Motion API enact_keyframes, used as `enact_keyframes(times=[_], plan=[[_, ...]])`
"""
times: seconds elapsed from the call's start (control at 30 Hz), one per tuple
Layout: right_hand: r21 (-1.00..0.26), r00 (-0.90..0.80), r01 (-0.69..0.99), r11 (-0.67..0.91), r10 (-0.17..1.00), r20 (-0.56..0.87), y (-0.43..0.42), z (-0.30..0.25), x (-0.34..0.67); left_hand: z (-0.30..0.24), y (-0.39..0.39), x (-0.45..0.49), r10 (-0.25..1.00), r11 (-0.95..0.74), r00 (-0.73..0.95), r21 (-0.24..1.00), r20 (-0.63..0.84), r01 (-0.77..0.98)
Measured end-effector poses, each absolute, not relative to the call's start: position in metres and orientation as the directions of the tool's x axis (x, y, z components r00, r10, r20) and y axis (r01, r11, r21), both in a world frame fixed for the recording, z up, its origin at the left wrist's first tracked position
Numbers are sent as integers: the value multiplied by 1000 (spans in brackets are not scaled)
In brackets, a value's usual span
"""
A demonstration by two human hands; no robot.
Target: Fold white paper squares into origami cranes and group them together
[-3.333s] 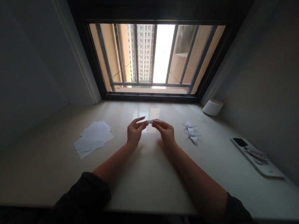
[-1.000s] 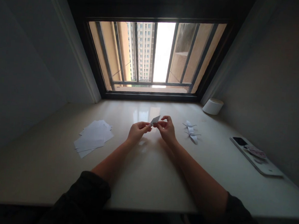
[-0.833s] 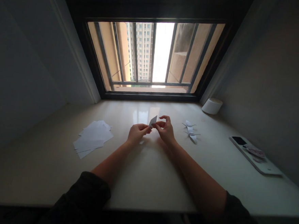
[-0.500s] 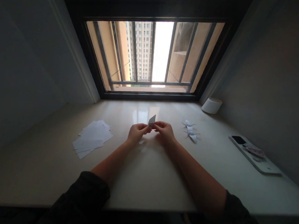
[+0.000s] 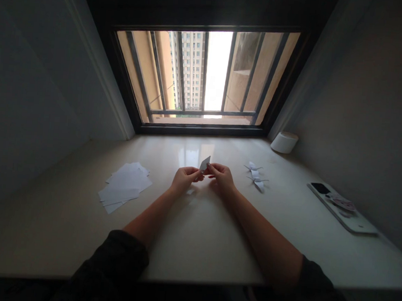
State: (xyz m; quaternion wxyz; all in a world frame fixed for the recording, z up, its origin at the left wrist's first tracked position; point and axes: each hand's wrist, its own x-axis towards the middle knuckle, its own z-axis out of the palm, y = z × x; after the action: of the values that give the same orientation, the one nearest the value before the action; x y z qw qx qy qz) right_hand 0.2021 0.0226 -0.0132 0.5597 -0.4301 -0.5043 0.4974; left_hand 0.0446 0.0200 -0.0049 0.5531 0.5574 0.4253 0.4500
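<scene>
A small folded piece of paper [image 5: 205, 162] stands up between my two hands, a little above the white sill. My left hand [image 5: 184, 178] pinches its lower left part, fingers curled. From the other side my right hand [image 5: 221, 175] grips its right edge between thumb and fingers. The fingers hide the paper's lower end. Off to the right of my right hand lie two folded paper cranes [image 5: 255, 175], one in front of the other. A fanned stack of white paper sheets [image 5: 125, 182] rests to the left of my left hand.
The pale sill [image 5: 194, 242] reaches back to a barred window [image 5: 206, 77]. At the right lies a phone [image 5: 361, 221] with a picture on its back. A white round object [image 5: 284, 142] stands in the back right corner, by the wall.
The fingers of my right hand have shifted slightly up along the folded paper's edge. The paper stays between both hands, in nearly the same place.
</scene>
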Motion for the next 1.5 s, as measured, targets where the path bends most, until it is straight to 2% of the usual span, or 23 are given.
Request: enact_keyframes(times=[0.1,0.2,0.43,0.67,0.9,1.23,1.43,1.5], plan=[[-984,-46,-136,114,992,121,23,-13,202,-5,19,44,974,-61,219,998,63,-15],[-991,-77,-82,107,990,114,21,-11,202,-6,18,45,971,-89,226,996,82,20],[-980,46,-47,194,980,192,17,-8,198,-4,15,48,964,-48,262,999,52,-21],[-979,128,-37,199,973,193,14,-8,196,0,15,50,961,-23,276,998,4,65],[-978,223,79,191,953,204,24,-15,205,-6,16,52,957,37,285,998,-48,41],[-976,290,86,198,933,215,27,-22,205,-4,15,54,958,72,277,997,-77,28],[-982,361,-9,190,916,174,33,-19,215,-11,16,55,971,34,234,998,-46,53],[-979,479,-102,177,871,108,36,-15,225,-15,16,55,972,33,229,998,-45,53]])
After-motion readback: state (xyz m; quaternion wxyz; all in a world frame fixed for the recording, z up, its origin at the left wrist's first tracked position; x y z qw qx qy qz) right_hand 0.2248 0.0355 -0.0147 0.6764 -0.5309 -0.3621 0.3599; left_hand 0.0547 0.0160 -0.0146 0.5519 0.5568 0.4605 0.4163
